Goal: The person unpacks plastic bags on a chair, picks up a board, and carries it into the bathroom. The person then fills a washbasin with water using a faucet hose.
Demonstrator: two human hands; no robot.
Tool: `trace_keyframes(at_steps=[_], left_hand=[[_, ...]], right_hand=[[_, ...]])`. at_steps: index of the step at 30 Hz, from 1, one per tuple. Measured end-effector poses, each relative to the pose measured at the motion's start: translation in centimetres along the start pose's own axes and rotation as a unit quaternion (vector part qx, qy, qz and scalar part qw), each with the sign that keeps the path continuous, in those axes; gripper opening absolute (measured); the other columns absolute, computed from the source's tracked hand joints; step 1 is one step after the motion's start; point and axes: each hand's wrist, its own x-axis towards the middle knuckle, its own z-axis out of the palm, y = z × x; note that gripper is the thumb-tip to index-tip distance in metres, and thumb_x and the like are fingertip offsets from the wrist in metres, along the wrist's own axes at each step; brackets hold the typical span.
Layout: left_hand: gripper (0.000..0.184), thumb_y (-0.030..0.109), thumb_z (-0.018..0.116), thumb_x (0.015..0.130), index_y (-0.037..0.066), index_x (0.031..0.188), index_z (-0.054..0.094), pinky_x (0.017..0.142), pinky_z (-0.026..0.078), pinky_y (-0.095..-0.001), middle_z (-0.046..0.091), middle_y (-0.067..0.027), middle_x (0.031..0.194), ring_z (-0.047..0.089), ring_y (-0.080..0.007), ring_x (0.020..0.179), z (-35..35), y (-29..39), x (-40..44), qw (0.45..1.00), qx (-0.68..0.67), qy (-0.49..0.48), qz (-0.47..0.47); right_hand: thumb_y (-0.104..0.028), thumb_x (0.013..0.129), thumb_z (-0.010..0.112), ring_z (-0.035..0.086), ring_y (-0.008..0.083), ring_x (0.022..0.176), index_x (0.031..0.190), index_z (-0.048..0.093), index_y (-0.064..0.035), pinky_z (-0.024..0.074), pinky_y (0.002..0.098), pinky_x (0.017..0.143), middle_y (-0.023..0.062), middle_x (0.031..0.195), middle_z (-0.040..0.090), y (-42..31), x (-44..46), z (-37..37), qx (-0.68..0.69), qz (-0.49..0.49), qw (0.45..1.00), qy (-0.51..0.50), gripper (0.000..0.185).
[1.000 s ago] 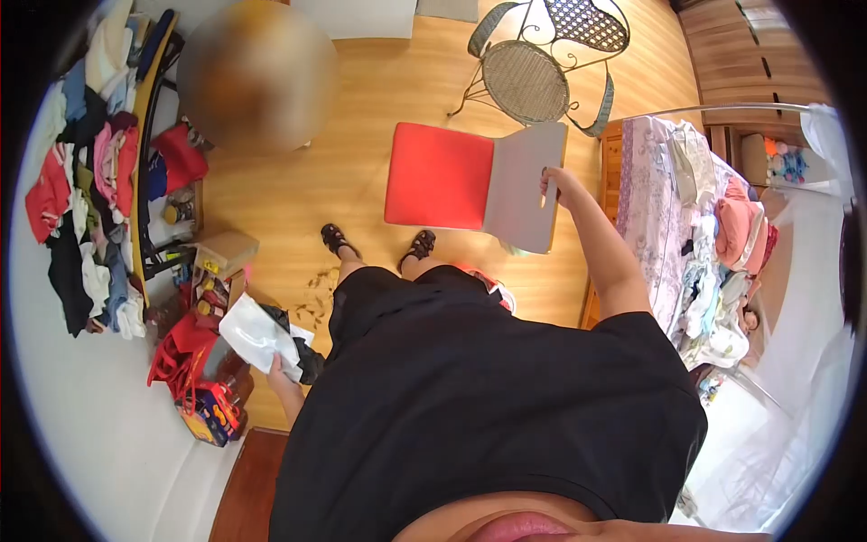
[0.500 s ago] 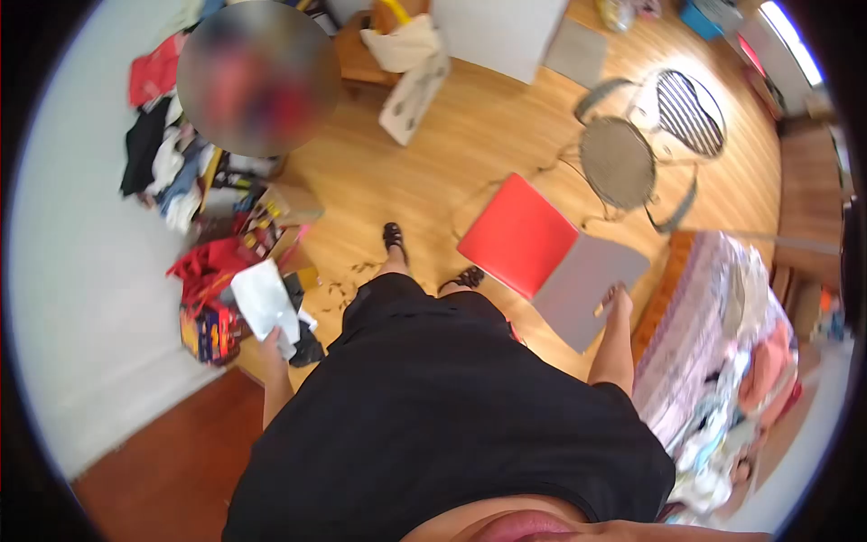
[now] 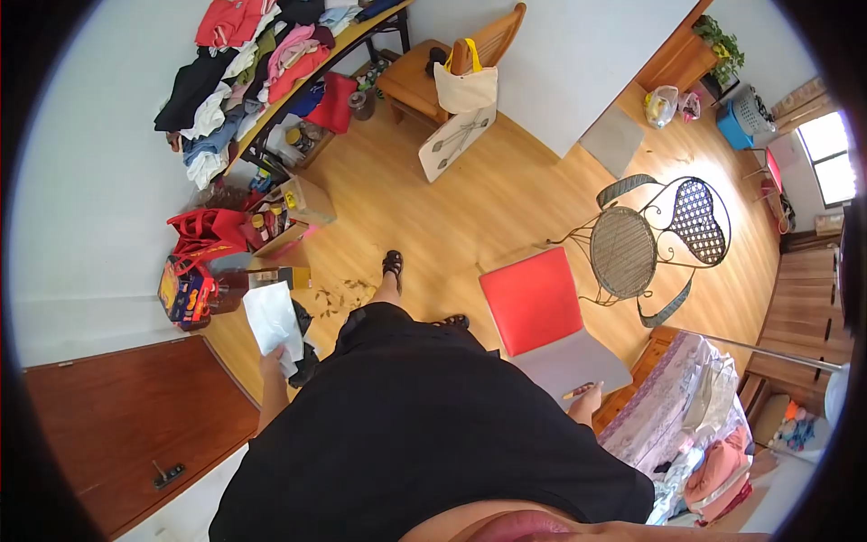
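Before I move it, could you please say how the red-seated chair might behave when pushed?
The chair is probably rigid, given its flat seat; pushed at the back, near the right hand, it might tip.

The widest way through is the floor (image 3: 424, 212) ahead of the feet (image 3: 392, 264), up to the wooden chair (image 3: 411, 81). To the right it's tight: the red-seated chair (image 3: 533, 303) in the right hand (image 3: 588, 397) blocks the way forward, a wicker chair (image 3: 623, 253) stands just beyond (little gap between them, I'd say), and the bed (image 3: 643, 393) hems the outer side. Left, a cardboard box (image 3: 312, 200) and red bag (image 3: 208, 233) crowd the way ahead of the left hand (image 3: 273, 363).
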Motion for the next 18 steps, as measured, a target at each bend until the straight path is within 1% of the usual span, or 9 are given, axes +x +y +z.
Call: trace_keyframes(at_steps=[3,5,8,9,12,13,16,17,18], left_hand=[[0.038,0.004,0.067,0.081,-0.007,0.116,0.058,0.075,0.053,-0.0361,0.067,-0.014,0.102,0.066,-0.0273,0.084,-0.5,0.6,-1.5,0.998,0.028,0.048,-0.001],[0.037,0.003,0.067,0.08,-0.007,0.115,0.059,0.076,0.053,-0.0355,0.067,-0.0134,0.101,0.065,-0.0264,0.084,1.3,2.1,-2.3,0.995,0.07,0.076,0.013],[0.037,0.002,0.069,0.079,-0.007,0.114,0.06,0.076,0.053,-0.0354,0.067,-0.0129,0.101,0.065,-0.0257,0.083,4.3,4.4,-4.7,0.989,0.133,0.067,0.011],[0.039,0.001,0.069,0.078,-0.006,0.115,0.059,0.076,0.053,-0.0352,0.067,-0.0126,0.1,0.065,-0.0259,0.084,3.8,3.4,-3.1,0.993,0.109,0.039,0.027],[0.041,-0.001,0.068,0.077,-0.005,0.116,0.059,0.077,0.053,-0.0348,0.067,-0.012,0.1,0.065,-0.0257,0.084,2.8,1.8,3.4,0.998,0.067,-0.011,0.019],[0.04,0.0,0.066,0.078,-0.003,0.117,0.058,0.077,0.053,-0.0352,0.067,-0.0118,0.1,0.065,-0.0249,0.085,3.4,2.7,3.6,0.992,0.115,-0.04,0.04],[0.038,0.004,0.066,0.08,-0.003,0.116,0.058,0.078,0.052,-0.0352,0.066,-0.0117,0.101,0.065,-0.024,0.087,6.7,4.5,4.0,0.996,0.071,-0.046,0.041],[0.038,0.007,0.066,0.081,-0.004,0.117,0.058,0.079,0.052,-0.0347,0.066,-0.0115,0.102,0.065,-0.0236,0.089,7.6,5.0,3.5,0.993,0.056,-0.084,0.054],[0.039,0.007,0.067,0.081,-0.004,0.117,0.057,0.08,0.051,-0.0345,0.066,-0.0115,0.103,0.065,-0.0236,0.089,8.3,5.5,3.8,0.993,0.07,-0.088,0.047]], right_hand=[[-0.045,0.098,0.046,0.04,0.0179,0.047,0.068,0.042,-0.0092,0.0382,0.0331,0.046,0.0027,0.056,0.041,0.1,-1.3,-0.1,0.029,0.031,0.998,0.054,0.047],[-0.046,0.098,0.045,0.041,0.0177,0.049,0.069,0.042,-0.0086,0.0388,0.033,0.047,0.0029,0.058,0.042,1.0,-0.1,-0.5,0.035,0.033,0.998,0.049,0.047],[-0.047,0.098,0.043,0.042,0.0178,0.05,0.071,0.043,-0.007,0.0394,0.0328,0.047,0.004,0.06,0.043,0.7,-0.5,-1.0,0.031,0.026,0.997,0.065,0.049],[-0.047,0.098,0.043,0.042,0.0178,0.05,0.071,0.043,-0.0067,0.0392,0.0327,0.047,0.0043,0.06,0.042,0.9,0.1,-1.4,0.038,0.027,0.996,0.073,0.049],[-0.047,0.097,0.045,0.042,0.0179,0.05,0.071,0.043,-0.0062,0.0379,0.0325,0.046,0.0046,0.061,0.042,1.8,-0.4,-0.7,0.068,0.03,0.994,0.086,0.048],[-0.047,0.097,0.046,0.042,0.0178,0.05,0.072,0.042,-0.0063,0.0377,0.0325,0.045,0.0045,0.061,0.042,1.9,-0.1,-0.7,0.071,0.03,0.993,0.09,0.048],[-0.047,0.095,0.049,0.041,0.0179,0.049,0.072,0.042,-0.0071,0.0364,0.0323,0.044,0.0042,0.061,0.041,0.5,-0.9,-0.1,0.071,0.032,0.991,0.106,0.046],[-0.046,0.095,0.05,0.041,0.0179,0.048,0.072,0.042,-0.0071,0.0363,0.0321,0.044,0.0041,0.06,0.041,-0.3,-0.7,0.2,0.066,0.037,0.991,0.113,0.046],[-0.046,0.095,0.05,0.042,0.0179,0.048,0.072,0.042,-0.0072,0.0362,0.0319,0.044,0.0041,0.06,0.042,-0.8,-0.3,0.2,0.06,0.041,0.99,0.12,0.046]])
